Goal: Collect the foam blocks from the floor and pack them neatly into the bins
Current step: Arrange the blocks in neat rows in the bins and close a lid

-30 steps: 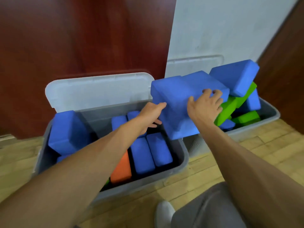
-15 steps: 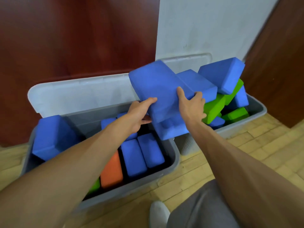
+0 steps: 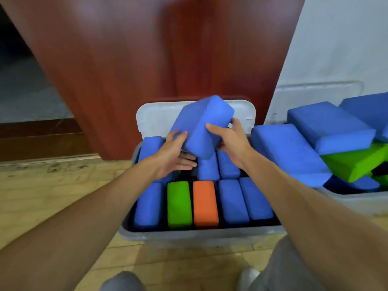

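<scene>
Blue block (image 3: 202, 125) tilted over grey bin (image 3: 199, 236), gripped between left hand (image 3: 174, 153) and right hand (image 3: 230, 141); dark gap (image 3: 182, 175) beneath.

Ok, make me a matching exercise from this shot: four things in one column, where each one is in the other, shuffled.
1 orange block
2 tilted blue block
3 bin lid
4 large green block

A upright behind the near bin
B right bin, under blue blocks
C held by left hand and right hand
D near bin's front row

Pairs: 1-D, 2-C, 3-A, 4-B
</scene>
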{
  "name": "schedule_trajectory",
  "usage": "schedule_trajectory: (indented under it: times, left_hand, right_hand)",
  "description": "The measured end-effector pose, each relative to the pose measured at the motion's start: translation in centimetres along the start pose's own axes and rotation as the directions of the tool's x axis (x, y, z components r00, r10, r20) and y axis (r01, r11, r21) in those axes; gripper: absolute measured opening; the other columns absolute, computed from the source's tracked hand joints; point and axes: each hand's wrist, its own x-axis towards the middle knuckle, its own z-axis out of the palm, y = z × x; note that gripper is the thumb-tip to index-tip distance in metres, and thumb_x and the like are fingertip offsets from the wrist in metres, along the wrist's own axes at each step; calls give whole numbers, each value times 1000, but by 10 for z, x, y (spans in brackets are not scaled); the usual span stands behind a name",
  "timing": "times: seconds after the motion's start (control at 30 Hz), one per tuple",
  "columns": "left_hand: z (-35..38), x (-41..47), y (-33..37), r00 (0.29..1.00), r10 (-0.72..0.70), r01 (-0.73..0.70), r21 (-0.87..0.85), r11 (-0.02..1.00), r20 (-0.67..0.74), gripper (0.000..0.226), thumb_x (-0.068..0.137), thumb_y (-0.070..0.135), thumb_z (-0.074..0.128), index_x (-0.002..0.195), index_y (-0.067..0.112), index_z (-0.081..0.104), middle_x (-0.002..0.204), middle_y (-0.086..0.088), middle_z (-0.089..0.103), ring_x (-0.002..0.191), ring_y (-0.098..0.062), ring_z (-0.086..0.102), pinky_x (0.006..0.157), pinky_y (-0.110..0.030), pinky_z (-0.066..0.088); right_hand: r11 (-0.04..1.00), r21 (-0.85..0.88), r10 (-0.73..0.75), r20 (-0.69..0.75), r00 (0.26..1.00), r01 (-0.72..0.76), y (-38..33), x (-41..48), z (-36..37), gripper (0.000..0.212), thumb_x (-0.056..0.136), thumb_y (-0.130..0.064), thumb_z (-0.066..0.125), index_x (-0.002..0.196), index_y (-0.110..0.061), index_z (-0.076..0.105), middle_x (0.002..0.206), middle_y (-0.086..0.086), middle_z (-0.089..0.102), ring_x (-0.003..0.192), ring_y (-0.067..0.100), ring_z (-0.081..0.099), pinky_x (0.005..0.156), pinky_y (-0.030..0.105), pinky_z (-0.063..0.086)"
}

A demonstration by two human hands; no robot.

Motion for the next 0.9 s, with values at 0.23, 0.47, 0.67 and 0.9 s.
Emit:
schedule_trajectory:
  times: [0.23, 0.47, 0.67, 0.9]
  left_hand:
    - [-36, 1, -21, 973, 184, -106, 432, 895, -143, 36, 100, 46, 35, 129, 34, 52, 118, -5, 55, 102, -21, 55, 83, -33, 50]
    - [-35, 1, -27, 967, 167, -148, 107, 983, -194, 22, 101, 30, 40, 87, 28, 56, 84, 5, 61, 77, -10, 59, 67, -24, 50]
    - [-32, 17, -45, 962, 210, -161, 255, 953, -175, 38, 88, 28, 64, 123, 19, 51, 115, -3, 61, 106, -20, 61, 94, -42, 51]
    - [-44, 45, -52, 860, 379, -188, 480, 857, -341, 29, 92, 22, 62, 119, 12, 56, 100, -5, 60, 87, -22, 58, 83, -34, 50]
  right_hand:
    - [962, -272, -28, 24, 999, 34, 19, -3, 33, 70, 76, -32, 78, 134, -17, 42, 120, 3, 64, 103, 21, 65, 88, 46, 55]
    - [861, -507, 19, 77, 997, 22, 30, -3, 40, 52, 87, -32, 66, 130, -16, 42, 117, 0, 57, 108, 21, 59, 96, 42, 51]
    - [829, -554, 170, 118, 978, -77, 41, 3, 40, 41, 81, -25, 50, 122, -25, 54, 115, 0, 64, 104, 23, 62, 88, 47, 55]
    - [736, -676, 120, 94, 988, -25, 55, 28, 51, 37, 89, -23, 61, 112, 5, 56, 91, 12, 61, 92, 29, 65, 87, 50, 54]
